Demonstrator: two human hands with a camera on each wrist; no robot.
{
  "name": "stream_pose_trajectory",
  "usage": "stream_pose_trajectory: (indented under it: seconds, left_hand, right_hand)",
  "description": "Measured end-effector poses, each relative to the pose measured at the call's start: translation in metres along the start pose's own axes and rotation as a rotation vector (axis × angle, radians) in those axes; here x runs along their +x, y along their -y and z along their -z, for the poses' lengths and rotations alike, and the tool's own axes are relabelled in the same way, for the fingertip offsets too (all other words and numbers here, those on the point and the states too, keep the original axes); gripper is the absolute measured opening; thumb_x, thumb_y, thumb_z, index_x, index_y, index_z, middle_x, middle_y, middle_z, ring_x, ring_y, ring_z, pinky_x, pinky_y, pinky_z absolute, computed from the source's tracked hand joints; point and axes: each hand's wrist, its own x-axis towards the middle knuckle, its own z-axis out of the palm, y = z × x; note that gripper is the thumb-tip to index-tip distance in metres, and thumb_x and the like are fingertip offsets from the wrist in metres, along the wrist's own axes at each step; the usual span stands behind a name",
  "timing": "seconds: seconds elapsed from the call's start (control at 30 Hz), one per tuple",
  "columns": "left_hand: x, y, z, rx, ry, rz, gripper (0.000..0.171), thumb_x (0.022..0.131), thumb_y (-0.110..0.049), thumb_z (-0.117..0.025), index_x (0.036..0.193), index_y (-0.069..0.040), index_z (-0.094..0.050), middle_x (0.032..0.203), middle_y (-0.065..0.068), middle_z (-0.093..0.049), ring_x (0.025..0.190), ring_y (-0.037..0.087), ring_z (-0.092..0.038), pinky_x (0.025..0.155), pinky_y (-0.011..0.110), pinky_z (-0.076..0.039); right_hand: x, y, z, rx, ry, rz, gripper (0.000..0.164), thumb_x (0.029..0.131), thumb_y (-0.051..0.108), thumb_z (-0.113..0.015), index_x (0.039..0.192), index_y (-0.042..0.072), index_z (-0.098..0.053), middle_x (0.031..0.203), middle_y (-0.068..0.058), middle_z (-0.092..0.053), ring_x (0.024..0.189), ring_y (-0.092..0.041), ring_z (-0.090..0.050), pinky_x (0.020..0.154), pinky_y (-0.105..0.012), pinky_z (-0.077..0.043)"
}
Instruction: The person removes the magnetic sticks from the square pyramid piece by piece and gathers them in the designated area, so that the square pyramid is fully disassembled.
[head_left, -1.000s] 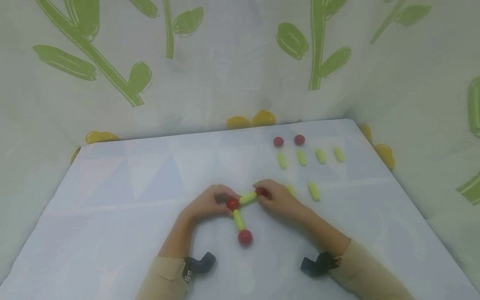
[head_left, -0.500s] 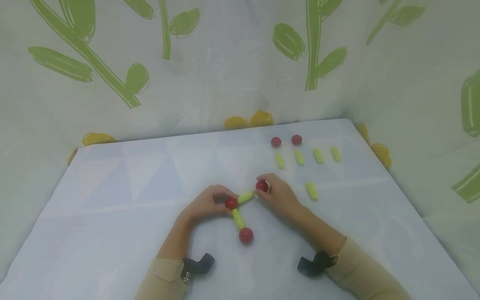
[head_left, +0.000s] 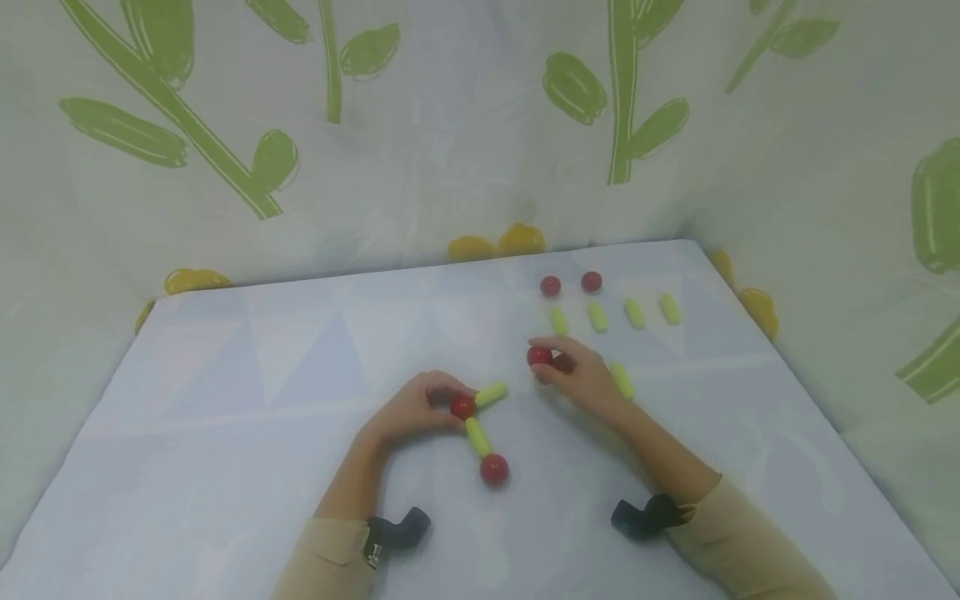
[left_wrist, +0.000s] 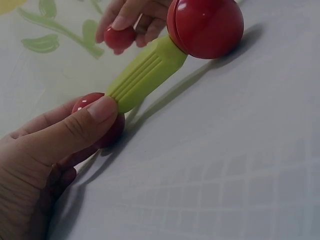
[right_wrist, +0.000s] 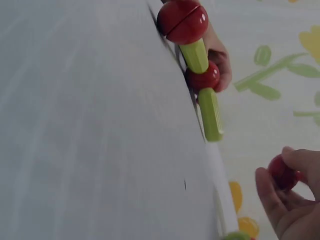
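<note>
In the head view my left hand (head_left: pixel 408 410) pinches a red ball (head_left: pixel 462 407) between thumb and fingers. Two yellow-green rods come off that ball: one rod (head_left: pixel 492 393) points right with a bare end, the other rod (head_left: pixel 477 437) runs toward me to a larger-looking red ball (head_left: pixel 494 469). The left wrist view shows grooves along the nearer rod (left_wrist: pixel 145 75). To the right, apart from the rods, my right hand (head_left: pixel 585 379) holds another red ball (head_left: pixel 539 357) at its fingertips. A darker red patch behind that ball is partly hidden by the fingers.
Two red balls (head_left: pixel 592 281) lie at the back right of the white table (head_left: pixel 247 467). Several yellow-green rods (head_left: pixel 634 312) lie in a row before them. One more rod (head_left: pixel 621 380) is partly behind my right hand. A leaf-patterned curtain (head_left: pixel 465 150) surrounds the table.
My right hand has drawn its red ball off the end of the right-pointing rod and moved right and away from me. The left hand stays on the middle ball.
</note>
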Motion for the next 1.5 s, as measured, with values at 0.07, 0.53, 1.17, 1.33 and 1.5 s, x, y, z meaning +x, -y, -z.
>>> stream_pose_trajectory:
  seconds: [0.07, 0.53, 1.17, 1.33, 1.5]
  left_hand:
    - [0.000, 0.000, 0.000, 0.000, -0.003, 0.003, 0.039, 0.072, -0.019, -0.081, 0.108, -0.026, -0.069, 0.105, -0.012, -0.065, 0.106, 0.010, -0.055, 0.093, 0.036, -0.046]
    - [0.001, 0.002, 0.001, -0.010, -0.004, 0.016, 0.038, 0.072, -0.020, -0.081, 0.107, -0.029, -0.069, 0.105, -0.014, -0.065, 0.106, 0.008, -0.055, 0.094, 0.037, -0.045]
    - [-0.001, -0.001, 0.001, 0.005, -0.015, 0.050, 0.038, 0.072, -0.023, -0.081, 0.106, -0.032, -0.068, 0.104, -0.015, -0.064, 0.106, 0.008, -0.055, 0.094, 0.038, -0.045]
    - [-0.002, 0.000, 0.000, -0.004, -0.014, 0.042, 0.038, 0.072, -0.023, -0.081, 0.107, -0.031, -0.068, 0.104, -0.014, -0.065, 0.105, 0.008, -0.055, 0.094, 0.036, -0.045]
    - [-0.002, 0.000, 0.000, -0.003, -0.017, 0.022, 0.040, 0.071, -0.021, -0.082, 0.108, -0.031, -0.068, 0.104, -0.015, -0.065, 0.104, 0.007, -0.056, 0.094, 0.035, -0.045]
  right_hand:
    - [0.000, -0.003, 0.007, -0.010, -0.029, 0.035, 0.047, 0.086, 0.024, -0.070, 0.129, 0.017, -0.054, 0.121, -0.004, -0.060, 0.095, -0.020, -0.062, 0.079, -0.027, -0.054]
    - [0.012, -0.026, 0.069, -0.106, -0.366, 0.275, 0.039, 0.080, 0.012, -0.075, 0.117, 0.006, -0.063, 0.109, -0.009, -0.064, 0.081, 0.003, -0.053, 0.074, -0.005, -0.044]
    - [0.087, -0.077, 0.126, -0.279, -0.415, -0.024, 0.052, 0.087, 0.030, -0.067, 0.128, 0.001, -0.051, 0.120, -0.020, -0.057, 0.107, -0.034, -0.052, 0.094, -0.047, -0.042]
    - [0.095, -0.088, 0.132, -0.294, -0.367, -0.150, 0.054, 0.090, 0.035, -0.062, 0.131, 0.002, -0.049, 0.130, -0.021, -0.053, 0.116, -0.037, -0.045, 0.102, -0.054, -0.032]
    - [0.099, -0.093, 0.136, -0.311, -0.332, -0.190, 0.056, 0.090, 0.038, -0.062, 0.132, 0.003, -0.049, 0.133, -0.021, -0.052, 0.122, -0.039, -0.041, 0.107, -0.059, -0.017]
